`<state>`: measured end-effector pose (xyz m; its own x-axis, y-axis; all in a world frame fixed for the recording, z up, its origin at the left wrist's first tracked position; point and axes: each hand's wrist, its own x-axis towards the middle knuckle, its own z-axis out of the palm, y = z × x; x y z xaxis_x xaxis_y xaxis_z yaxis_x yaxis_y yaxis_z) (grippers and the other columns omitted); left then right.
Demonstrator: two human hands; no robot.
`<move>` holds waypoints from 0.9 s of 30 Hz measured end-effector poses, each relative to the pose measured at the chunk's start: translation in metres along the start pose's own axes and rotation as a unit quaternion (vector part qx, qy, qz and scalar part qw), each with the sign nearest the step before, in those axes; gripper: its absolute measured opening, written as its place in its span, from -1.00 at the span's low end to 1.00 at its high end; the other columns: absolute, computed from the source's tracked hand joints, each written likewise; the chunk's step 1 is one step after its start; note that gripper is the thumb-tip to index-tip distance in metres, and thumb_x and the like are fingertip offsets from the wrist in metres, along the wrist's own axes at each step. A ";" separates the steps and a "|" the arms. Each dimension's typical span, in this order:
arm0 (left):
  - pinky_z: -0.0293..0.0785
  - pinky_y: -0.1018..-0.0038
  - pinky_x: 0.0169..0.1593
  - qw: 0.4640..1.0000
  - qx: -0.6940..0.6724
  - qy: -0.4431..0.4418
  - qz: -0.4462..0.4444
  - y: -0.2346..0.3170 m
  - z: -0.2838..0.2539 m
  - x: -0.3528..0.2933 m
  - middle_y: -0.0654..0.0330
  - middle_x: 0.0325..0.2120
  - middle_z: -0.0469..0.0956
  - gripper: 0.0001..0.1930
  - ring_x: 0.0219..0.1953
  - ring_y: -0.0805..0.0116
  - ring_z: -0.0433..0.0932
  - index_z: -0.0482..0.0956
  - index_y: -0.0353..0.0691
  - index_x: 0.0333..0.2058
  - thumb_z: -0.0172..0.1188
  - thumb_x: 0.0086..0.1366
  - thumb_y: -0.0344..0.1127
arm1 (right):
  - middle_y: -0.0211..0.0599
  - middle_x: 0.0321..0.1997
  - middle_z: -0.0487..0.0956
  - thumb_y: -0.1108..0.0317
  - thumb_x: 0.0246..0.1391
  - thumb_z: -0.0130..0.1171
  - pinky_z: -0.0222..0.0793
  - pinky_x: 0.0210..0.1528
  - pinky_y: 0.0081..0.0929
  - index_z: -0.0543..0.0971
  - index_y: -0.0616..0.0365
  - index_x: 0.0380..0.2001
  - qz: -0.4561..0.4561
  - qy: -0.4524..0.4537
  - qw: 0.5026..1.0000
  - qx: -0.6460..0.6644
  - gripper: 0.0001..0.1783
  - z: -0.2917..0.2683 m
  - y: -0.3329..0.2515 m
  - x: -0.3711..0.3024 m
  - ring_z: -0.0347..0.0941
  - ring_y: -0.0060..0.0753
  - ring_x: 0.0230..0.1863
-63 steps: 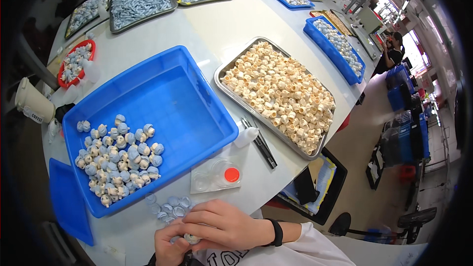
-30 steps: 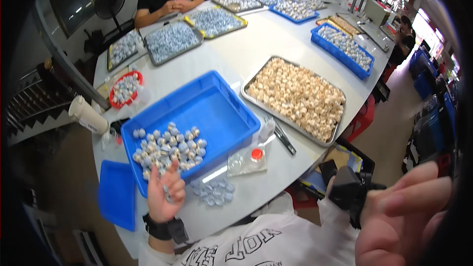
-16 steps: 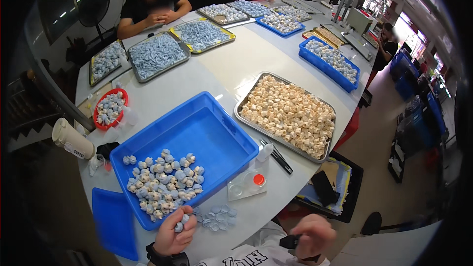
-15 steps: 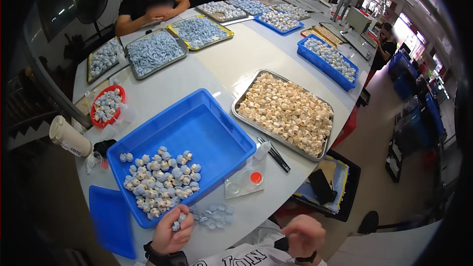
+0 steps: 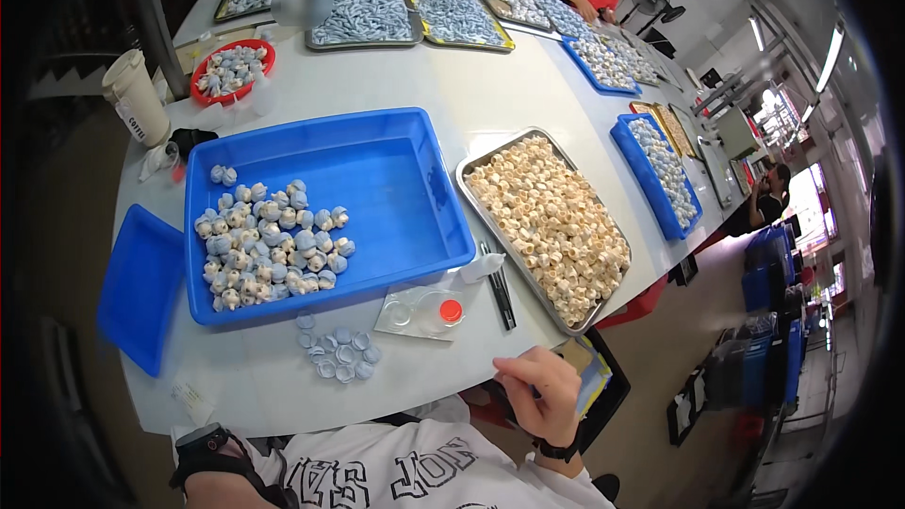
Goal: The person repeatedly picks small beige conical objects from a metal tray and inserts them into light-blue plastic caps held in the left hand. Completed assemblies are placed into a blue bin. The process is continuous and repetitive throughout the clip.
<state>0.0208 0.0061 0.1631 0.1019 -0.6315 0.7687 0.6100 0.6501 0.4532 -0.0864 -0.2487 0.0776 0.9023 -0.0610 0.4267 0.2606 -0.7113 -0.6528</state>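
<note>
My left hand [image 5: 226, 492] is low at the bottom edge, below a dark wrist strap; its fingers are out of sight. Over the near table edge, my right hand [image 5: 545, 388] is closed, its fingers curled together; whatever they pinch, if anything, is too small to name. Small round pieces [image 5: 273, 245], cream with pale blue caps, fill the left part of a large blue tray [image 5: 396, 179]. In front of that tray lies a loose group of pale blue cup-like discs [image 5: 341, 353]. Nearest my right hand is a metal tray [image 5: 567, 328] heaped with hollow cream pieces [image 5: 551, 226].
A clear bag with a red cap [image 5: 451, 311] and dark slim tools [image 5: 500, 292] lie between the trays. A smaller blue tray [image 5: 141, 287], a red basket [image 5: 269, 61] and a cream tumbler [image 5: 137, 99] stand left. Co-workers sit across the table behind filled trays [image 5: 366, 14].
My left hand has dropped from the blue tray's near edge to the bottom of the view; the round piece it held is no longer visible. My right hand has risen. The view has turned.
</note>
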 end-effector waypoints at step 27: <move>0.08 0.59 -0.76 0.988 0.067 0.138 0.024 -0.023 -0.027 -0.010 0.04 -0.62 0.46 -0.87 -0.79 0.45 0.29 0.46 -0.35 -0.38 0.18 0.08 -0.46 | -0.19 -0.32 0.38 0.45 -0.21 0.29 0.33 -0.47 -0.48 0.35 0.17 -0.02 0.221 -0.094 0.968 -0.078 -0.40 0.029 0.106 0.056 0.35 -0.37 -0.54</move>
<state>0.0272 -0.0139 0.1333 0.3500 -0.6781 0.6463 0.4915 0.7202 0.4896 0.0011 -0.3075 0.0143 0.9643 -0.2648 -0.0029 -0.2060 -0.7433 -0.6364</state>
